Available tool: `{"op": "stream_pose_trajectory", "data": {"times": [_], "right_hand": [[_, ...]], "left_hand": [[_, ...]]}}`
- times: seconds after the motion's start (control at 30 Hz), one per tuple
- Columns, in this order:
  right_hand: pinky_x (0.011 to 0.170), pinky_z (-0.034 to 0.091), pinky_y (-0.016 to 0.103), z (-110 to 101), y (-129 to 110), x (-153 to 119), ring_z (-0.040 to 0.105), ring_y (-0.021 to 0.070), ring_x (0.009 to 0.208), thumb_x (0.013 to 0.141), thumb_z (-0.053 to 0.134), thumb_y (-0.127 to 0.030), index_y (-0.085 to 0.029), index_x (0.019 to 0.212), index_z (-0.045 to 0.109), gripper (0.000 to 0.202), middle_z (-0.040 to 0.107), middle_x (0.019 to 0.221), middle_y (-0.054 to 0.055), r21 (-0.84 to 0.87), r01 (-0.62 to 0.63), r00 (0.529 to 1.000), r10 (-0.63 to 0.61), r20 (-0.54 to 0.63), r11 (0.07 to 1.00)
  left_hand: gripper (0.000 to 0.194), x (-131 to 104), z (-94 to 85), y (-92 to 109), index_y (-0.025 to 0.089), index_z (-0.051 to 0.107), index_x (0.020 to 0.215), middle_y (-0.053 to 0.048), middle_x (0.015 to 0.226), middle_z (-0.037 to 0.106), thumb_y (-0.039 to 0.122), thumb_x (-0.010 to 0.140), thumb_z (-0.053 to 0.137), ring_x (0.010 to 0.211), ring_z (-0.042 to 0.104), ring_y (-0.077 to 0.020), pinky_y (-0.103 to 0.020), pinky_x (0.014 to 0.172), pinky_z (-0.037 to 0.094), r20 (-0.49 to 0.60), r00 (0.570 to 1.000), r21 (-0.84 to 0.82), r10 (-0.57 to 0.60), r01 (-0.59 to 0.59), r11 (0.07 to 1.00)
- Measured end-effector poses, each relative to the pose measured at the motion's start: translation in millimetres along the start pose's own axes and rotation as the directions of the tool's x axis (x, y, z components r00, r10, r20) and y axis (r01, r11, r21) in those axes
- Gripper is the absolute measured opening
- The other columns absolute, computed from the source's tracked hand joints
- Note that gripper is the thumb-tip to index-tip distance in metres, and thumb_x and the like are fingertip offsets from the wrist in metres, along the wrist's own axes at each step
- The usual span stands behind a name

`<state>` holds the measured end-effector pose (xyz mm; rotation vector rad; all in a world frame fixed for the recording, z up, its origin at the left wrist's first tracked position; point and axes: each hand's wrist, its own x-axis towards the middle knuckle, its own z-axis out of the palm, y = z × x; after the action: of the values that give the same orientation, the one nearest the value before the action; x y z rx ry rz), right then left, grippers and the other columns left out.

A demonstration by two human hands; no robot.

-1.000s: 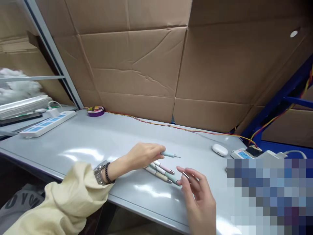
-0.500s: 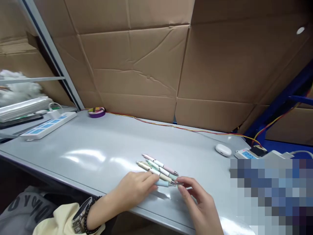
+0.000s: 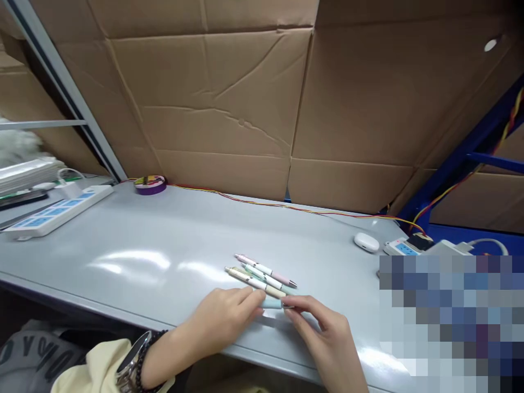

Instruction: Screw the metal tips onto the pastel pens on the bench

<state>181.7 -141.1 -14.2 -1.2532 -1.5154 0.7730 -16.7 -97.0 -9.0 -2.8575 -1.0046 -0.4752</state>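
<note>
A light blue pen (image 3: 272,303) is held between my two hands, just above the front part of the table. My left hand (image 3: 229,314) is closed round its barrel and hides its rear part. At the silver tip, the thumb and forefinger of my right hand (image 3: 321,325) are pinched together. Just behind lie a cream pen (image 3: 256,283), a green and white pen (image 3: 268,276) and a pink and white pen (image 3: 266,269), side by side and slanting down to the right. My right fingers partly cover the green pen's tip end.
On the grey table (image 3: 196,229), a purple tape roll (image 3: 150,185) sits at the back left beside a power strip (image 3: 61,212). A white earbud case (image 3: 366,242) and another power strip (image 3: 403,247) are at right. Thin wires run along the cardboard wall (image 3: 229,131).
My right fingers have moved left and closed on the light blue pen's tip. The left hand keeps its grip on the barrel. The view has shifted slightly to the right.
</note>
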Motion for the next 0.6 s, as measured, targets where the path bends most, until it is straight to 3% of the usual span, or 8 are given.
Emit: {"op": "stream_pose_trajectory", "data": {"times": [0.13, 0.3, 0.43, 0.6], "right_hand": [[0.074, 0.048, 0.022, 1.6, 1.3, -0.4, 0.065, 0.0174, 0.081, 0.084, 0.055, -0.023, -0.025, 0.087, 0.068, 0.014, 0.07, 0.087, 0.0, -0.021, 0.079, 0.997, -0.079, 0.007, 0.997], [0.067, 0.047, 0.019, 1.6, 3.0, 3.6, 0.064, 0.0148, 0.075, 0.086, 0.052, -0.025, -0.025, 0.087, 0.066, 0.014, 0.07, 0.083, -0.002, -0.118, -0.015, 0.997, 0.024, 0.077, 0.993], [0.061, 0.045, 0.017, 1.0, 4.7, 7.0, 0.061, 0.0126, 0.067, 0.089, 0.046, -0.025, -0.023, 0.082, 0.059, 0.015, 0.065, 0.074, -0.002, -0.224, -0.007, 0.979, 0.052, 0.195, 0.975], [0.054, 0.042, 0.019, 2.4, 6.0, 6.5, 0.055, 0.0127, 0.06, 0.092, 0.039, -0.03, -0.021, 0.071, 0.051, 0.026, 0.058, 0.065, -0.002, -0.341, 0.066, 0.982, 0.0, 0.189, 0.938]], "left_hand": [[0.014, 1.4, -2.8, -0.3, 0.02, 0.047, 0.083, 0.003, 0.067, 0.059, 0.02, 0.092, 0.037, 0.053, 0.053, -0.0135, -0.023, 0.044, 0.03, 0.076, 0.997, 0.048, -0.01, 0.006, 0.999], [0.007, 2.9, -5.6, -2.7, 0.02, 0.047, 0.084, 0.003, 0.07, 0.06, 0.018, 0.09, 0.043, 0.055, 0.056, -0.0141, -0.022, 0.043, 0.029, 0.164, 0.986, 0.082, -0.008, -0.006, 0.997], [0.01, 3.7, -5.5, -1.9, 0.02, 0.046, 0.084, 0.003, 0.071, 0.061, 0.019, 0.092, 0.041, 0.057, 0.058, -0.0142, -0.021, 0.044, 0.029, 0.191, 0.981, 0.08, -0.023, 0.008, 0.997], [0.011, 2.2, -1.1, -2.2, 0.02, 0.047, 0.084, 0.003, 0.07, 0.06, 0.019, 0.091, 0.039, 0.056, 0.057, -0.014, -0.022, 0.043, 0.027, 0.171, 0.985, 0.072, -0.009, -0.003, 0.997]]}}
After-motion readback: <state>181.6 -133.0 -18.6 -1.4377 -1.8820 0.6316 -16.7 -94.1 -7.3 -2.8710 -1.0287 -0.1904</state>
